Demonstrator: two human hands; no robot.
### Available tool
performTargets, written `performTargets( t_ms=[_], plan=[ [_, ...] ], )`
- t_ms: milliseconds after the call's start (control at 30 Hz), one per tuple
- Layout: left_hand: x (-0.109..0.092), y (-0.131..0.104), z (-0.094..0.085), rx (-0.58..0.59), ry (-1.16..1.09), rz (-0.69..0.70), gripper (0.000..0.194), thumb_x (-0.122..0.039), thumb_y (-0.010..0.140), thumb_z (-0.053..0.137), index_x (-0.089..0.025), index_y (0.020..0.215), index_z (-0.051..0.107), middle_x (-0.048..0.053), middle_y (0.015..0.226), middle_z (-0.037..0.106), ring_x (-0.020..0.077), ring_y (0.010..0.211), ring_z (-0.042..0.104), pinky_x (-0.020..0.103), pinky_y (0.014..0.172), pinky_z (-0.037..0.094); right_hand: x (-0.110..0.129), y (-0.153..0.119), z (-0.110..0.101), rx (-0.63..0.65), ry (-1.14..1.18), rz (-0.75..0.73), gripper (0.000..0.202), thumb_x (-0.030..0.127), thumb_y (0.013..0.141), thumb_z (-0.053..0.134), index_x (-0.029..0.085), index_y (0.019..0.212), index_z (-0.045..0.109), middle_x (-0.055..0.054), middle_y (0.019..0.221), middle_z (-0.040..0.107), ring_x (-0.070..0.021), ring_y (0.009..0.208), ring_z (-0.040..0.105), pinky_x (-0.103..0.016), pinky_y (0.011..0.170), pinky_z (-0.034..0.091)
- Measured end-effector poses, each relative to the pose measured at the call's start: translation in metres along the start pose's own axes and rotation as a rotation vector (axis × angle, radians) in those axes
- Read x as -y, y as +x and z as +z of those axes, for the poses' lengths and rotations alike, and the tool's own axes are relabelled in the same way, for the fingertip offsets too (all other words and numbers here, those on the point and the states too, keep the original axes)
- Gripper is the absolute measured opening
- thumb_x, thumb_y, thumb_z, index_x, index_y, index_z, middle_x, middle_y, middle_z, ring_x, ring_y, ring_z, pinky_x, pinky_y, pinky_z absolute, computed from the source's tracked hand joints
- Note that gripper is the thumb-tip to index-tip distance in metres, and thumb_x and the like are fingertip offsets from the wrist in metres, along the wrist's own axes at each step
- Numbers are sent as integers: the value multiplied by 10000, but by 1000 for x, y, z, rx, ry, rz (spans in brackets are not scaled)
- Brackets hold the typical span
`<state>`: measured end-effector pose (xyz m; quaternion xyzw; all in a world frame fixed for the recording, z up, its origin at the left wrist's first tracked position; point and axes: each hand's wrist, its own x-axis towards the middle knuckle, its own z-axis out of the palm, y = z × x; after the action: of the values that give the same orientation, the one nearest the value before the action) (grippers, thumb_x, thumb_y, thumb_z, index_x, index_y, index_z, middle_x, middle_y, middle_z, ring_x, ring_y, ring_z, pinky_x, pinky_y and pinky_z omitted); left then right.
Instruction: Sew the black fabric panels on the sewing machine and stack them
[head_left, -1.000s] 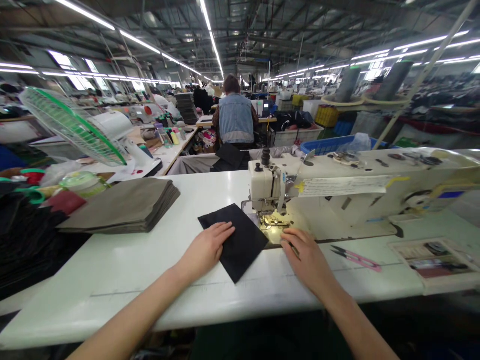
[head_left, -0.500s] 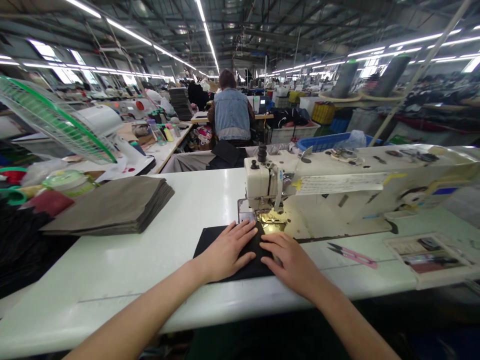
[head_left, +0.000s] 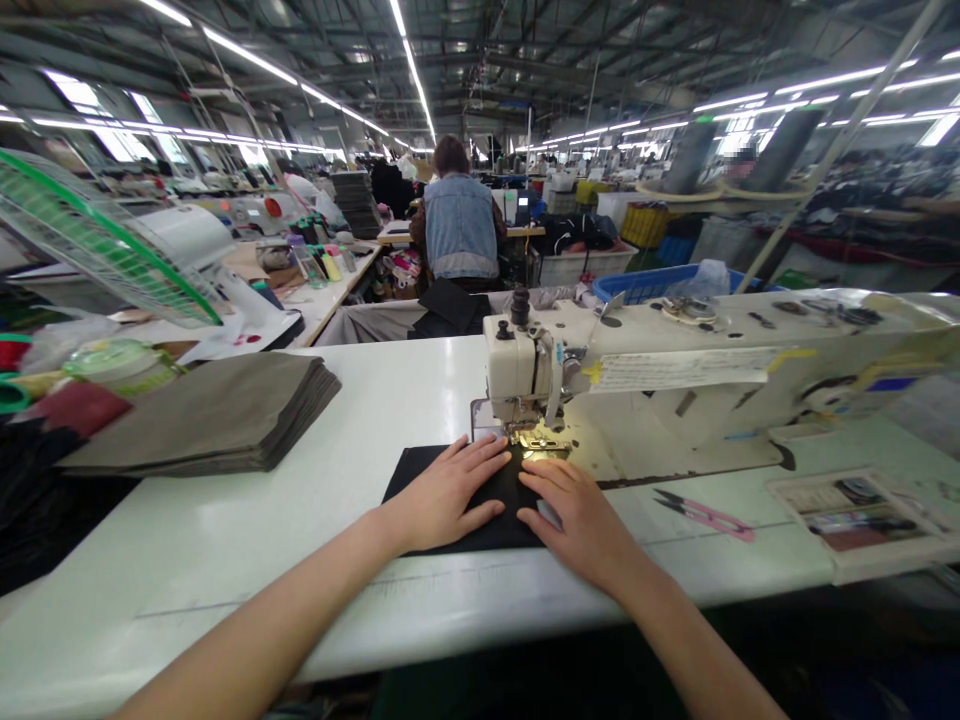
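Observation:
A black fabric piece lies flat on the pale table, its far edge at the needle area of the white sewing machine. Flat on the cloth, with fingers spread, rests my left hand. My right hand touches the cloth's right edge, fingers apart and slightly bent, just in front of the lit metal plate. Neither hand grips anything. The machine head hides the cloth's far edge in part.
Left on the table is a stack of grey-brown fabric, with a fan behind. Pink-handled snips and a tool tray lie right. A person in a denim vest sits ahead with their back turned.
The black fabric and both hands have shifted slightly away from me, toward the machine. The view has also moved a little.

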<state>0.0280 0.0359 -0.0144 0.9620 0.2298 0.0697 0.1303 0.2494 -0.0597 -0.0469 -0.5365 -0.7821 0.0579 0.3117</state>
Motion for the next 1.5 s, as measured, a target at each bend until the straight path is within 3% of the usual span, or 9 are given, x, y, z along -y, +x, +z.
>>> performTargets(
  t_ms=[333,500,667,933,1233,1500],
  plan=[
    [5,5,-4,-5,-12,3,615,-444,975,557,-222,1526,395,117,1615,336,285,1503,295,541,1230,207,0,3,-2,9,-26,-9,337,240,914,652,188,1247,652,-119,1287,668,-284,1189,592,-515,1034,499],
    [-24,-13,-5,36,-54,84,476,-279,1003,497,-246,1477,482,81,1587,399,273,1497,306,526,1227,248,10,-18,-13,7,-37,-77,267,236,952,589,197,1198,685,-110,1241,699,-275,1153,631,-495,1011,523],
    [-49,-34,0,43,-101,175,517,-230,1003,494,-251,1517,436,78,1551,454,269,1460,383,479,1226,289,16,-37,-21,14,-28,-121,294,259,979,546,225,1244,668,-95,1234,712,-261,1152,643,-479,1022,522],
    [-16,-17,-3,19,-64,150,482,-306,1012,514,-250,1489,479,78,1531,485,276,1434,428,501,1216,298,0,-4,-15,20,-82,-136,210,239,972,580,208,1145,697,-92,1153,712,-253,1063,630,-476,974,513],
    [19,12,-11,-25,-84,132,444,-314,1001,518,-232,1437,544,93,1495,529,270,1413,457,495,1197,326,-15,35,-5,55,-198,-24,154,275,945,634,243,1071,716,-77,1031,673,-258,954,602,-427,843,502],
    [35,25,-12,-53,-53,119,419,-302,1006,492,-209,1406,572,100,1478,548,263,1413,454,488,1194,325,-13,27,-9,30,-173,-6,170,256,921,667,235,1086,699,-78,1051,660,-267,981,599,-446,875,518]
  ],
)
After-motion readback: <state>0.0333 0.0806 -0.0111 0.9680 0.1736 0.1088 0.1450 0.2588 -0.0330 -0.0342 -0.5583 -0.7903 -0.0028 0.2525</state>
